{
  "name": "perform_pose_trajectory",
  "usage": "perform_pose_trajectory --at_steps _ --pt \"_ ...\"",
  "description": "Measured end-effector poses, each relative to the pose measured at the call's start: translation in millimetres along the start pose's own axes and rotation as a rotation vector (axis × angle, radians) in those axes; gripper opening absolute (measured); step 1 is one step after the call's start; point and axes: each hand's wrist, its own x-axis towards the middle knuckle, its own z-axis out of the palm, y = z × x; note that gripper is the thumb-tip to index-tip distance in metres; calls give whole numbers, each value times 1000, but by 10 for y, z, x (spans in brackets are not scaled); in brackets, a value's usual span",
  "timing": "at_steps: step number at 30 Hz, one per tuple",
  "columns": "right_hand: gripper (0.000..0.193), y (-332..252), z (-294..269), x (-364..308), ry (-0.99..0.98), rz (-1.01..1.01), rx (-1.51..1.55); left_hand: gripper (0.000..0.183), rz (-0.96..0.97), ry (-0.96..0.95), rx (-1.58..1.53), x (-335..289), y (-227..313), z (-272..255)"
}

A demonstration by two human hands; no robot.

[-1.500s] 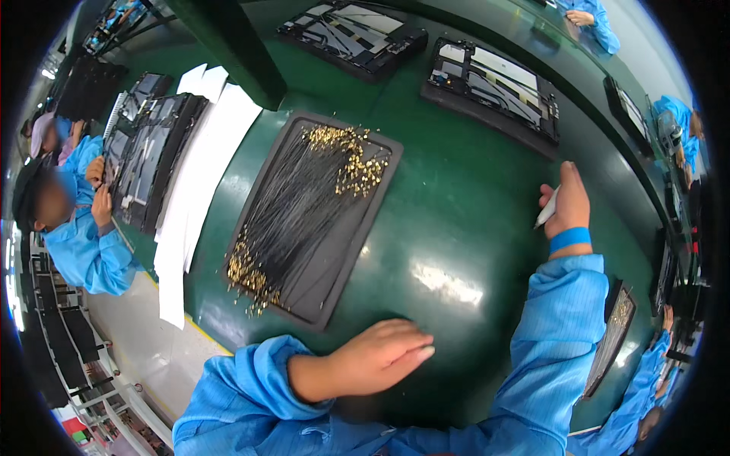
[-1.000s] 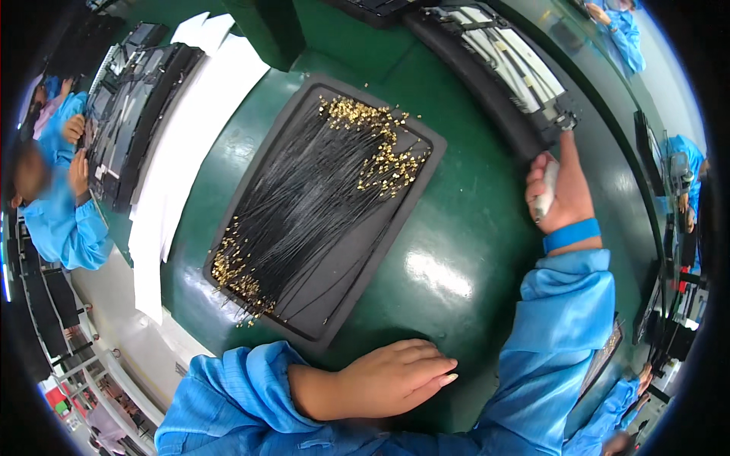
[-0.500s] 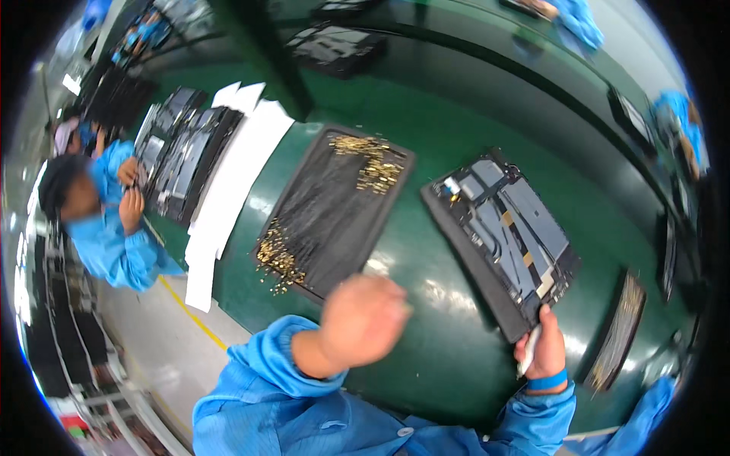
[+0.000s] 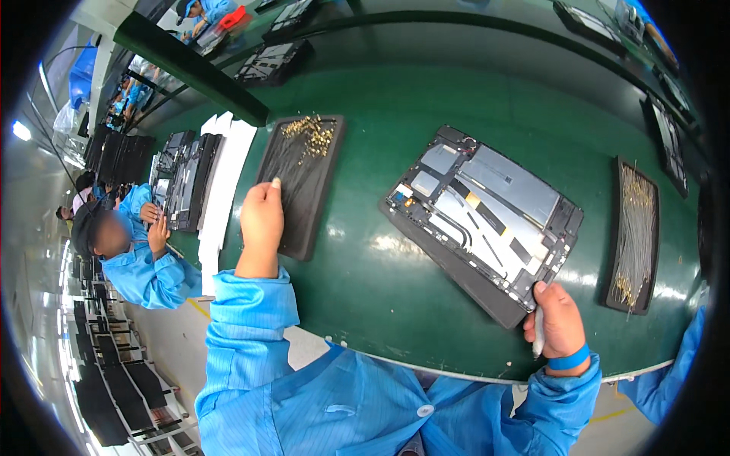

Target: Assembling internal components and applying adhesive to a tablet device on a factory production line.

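In front of me an opened tablet-like device (image 4: 487,209) lies tilted on a black foam pad (image 4: 456,277), its flat grey panels and thin black cables exposed. My right hand (image 4: 559,323) is at the device's near right corner, thumb against the edge. Curled in that hand is a slim white stick-like tool (image 4: 538,334), pointing down. To the left is a dark tray (image 4: 328,163) of thin black cables (image 4: 293,159) with gold ends. Over its near left part my left hand (image 4: 262,220) is closed, fingertips together; anything between them is hidden.
At right stands a second black tray (image 4: 649,251) of gold-ended cables. White sheets (image 4: 228,175) lie left, beside stacked opened devices (image 4: 186,182). A co-worker (image 4: 144,251) in blue handles those. A green post (image 4: 190,68) rises behind the left tray; a dark rail (image 4: 456,38) crosses the back.
My left hand has gone from the cable tray's near right corner to over its left side. The view has shifted, bringing the right-hand tray further in. My right hand stays at the device's corner.
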Motion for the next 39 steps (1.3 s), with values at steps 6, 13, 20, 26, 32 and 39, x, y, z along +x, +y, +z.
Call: perform_pose_trajectory --at_steps 6,13,20,26,32,39 --pt "21 -102 -244 -142 -8 -5 -162 23 219 52 28 -283 352 -144" --pt "22 -66 -359 -259 -2 -52 -226 23 349 174 241 -120 89 -27" --pt "41 0 -341 -134 537 -391 -768 23 405 93 240 -107 -7 -61" --pt "31 2 104 -129 469 -620 -410 13 617 31 102 -462 329 -296" --pt "38 19 751 -45 -105 -576 -453 15 1018 -91 -66 -835 513 -322" --pt "41 -133 959 -31 -254 -411 -256 26 1132 -175 -92 -1004 602 -372"
